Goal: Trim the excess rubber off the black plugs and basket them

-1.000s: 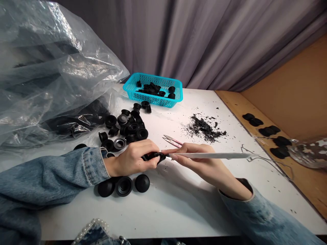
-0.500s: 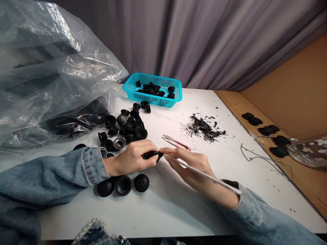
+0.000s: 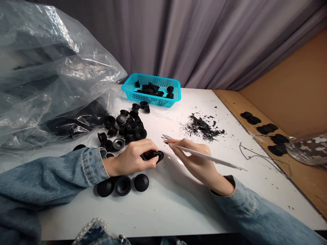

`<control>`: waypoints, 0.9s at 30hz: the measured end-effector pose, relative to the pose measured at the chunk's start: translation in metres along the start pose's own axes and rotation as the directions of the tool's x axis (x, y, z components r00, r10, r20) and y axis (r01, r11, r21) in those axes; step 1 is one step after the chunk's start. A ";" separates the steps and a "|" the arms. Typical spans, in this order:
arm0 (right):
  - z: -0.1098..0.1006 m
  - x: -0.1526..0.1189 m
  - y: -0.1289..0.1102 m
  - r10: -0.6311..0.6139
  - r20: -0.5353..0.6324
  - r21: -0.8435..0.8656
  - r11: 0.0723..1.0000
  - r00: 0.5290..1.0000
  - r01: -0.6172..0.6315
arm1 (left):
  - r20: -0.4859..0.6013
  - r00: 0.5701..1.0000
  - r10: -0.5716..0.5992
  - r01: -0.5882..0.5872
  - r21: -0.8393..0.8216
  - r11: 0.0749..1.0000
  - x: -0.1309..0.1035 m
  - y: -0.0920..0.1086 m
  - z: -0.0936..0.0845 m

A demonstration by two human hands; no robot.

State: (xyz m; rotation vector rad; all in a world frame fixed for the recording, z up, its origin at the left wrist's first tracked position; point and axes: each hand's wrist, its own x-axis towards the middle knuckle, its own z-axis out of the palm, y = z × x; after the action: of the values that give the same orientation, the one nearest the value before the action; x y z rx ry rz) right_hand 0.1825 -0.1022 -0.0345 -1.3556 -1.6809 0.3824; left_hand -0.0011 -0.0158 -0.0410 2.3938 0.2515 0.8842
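Observation:
My left hand (image 3: 136,153) is closed round a black ribbed rubber plug (image 3: 159,156), whose end shows past the fingertips. Pinched between the fingers of my right hand (image 3: 195,158) is a long, thin, whitish tool (image 3: 206,157); its exact kind I cannot make out. A small gap separates the right fingertips from the plug. Thread snips (image 3: 166,137) lie just beyond them, mostly covered by that hand. Several more ribbed plugs (image 3: 131,128) are heaped behind my left hand. Nearer me sit a domed cap (image 3: 141,182) and a hollow-side-up plug (image 3: 123,185).
A turquoise basket (image 3: 153,100) with black pieces stands at the back. Black shavings (image 3: 203,127) are piled right of centre. A large clear plastic bag (image 3: 58,78) fills the left. Along the right edge are black caps (image 3: 277,150) and bent wire (image 3: 263,157).
My right hand has moved away from the plug, up and to the right, with the thin tool, and now covers most of the snips. My left hand stays put, still holding the plug.

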 end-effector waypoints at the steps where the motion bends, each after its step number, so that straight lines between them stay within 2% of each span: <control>1: -0.003 0.001 -0.003 0.047 0.005 0.049 0.998 0.999 -0.047 | 0.000 1.000 -0.005 0.005 -0.001 1.000 0.001 0.001 -0.001; 7: -0.010 0.006 -0.013 0.267 0.057 0.239 0.932 0.962 -0.273 | -0.001 1.000 -0.024 0.024 -0.012 1.000 0.004 0.004 -0.003; 11: -0.011 0.007 -0.011 0.395 0.104 0.377 0.834 0.913 -0.403 | -0.009 0.999 -0.041 0.041 -0.012 0.999 0.004 0.004 -0.004; 13: -0.011 0.007 -0.009 0.422 0.125 0.444 0.785 0.898 -0.431 | -0.012 0.999 -0.052 0.052 -0.011 0.999 0.003 0.004 -0.003; 16: -0.012 0.006 -0.008 0.399 0.133 0.505 0.760 0.907 -0.409 | -0.012 0.997 -0.077 0.077 -0.024 0.997 0.002 0.002 -0.002; 20: -0.011 0.003 -0.014 0.283 0.092 0.523 0.802 0.955 -0.288 | -0.026 0.995 -0.100 0.099 -0.042 0.994 0.001 0.000 -0.002; 23: -0.011 0.001 -0.018 0.200 0.073 0.470 0.857 0.977 -0.211 | -0.037 0.995 -0.095 0.093 -0.037 0.995 0.002 0.000 -0.002; 27: -0.011 0.000 -0.019 0.168 0.046 0.402 0.899 0.985 -0.172 | -0.062 0.996 -0.069 0.068 -0.019 0.998 0.005 0.000 -0.002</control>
State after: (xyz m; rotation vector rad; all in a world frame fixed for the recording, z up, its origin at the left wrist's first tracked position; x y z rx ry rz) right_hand 0.1804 -0.1117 -0.0150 -1.1880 -1.3940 0.7949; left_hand 0.0014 -0.0131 -0.0371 2.3302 0.3468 0.9270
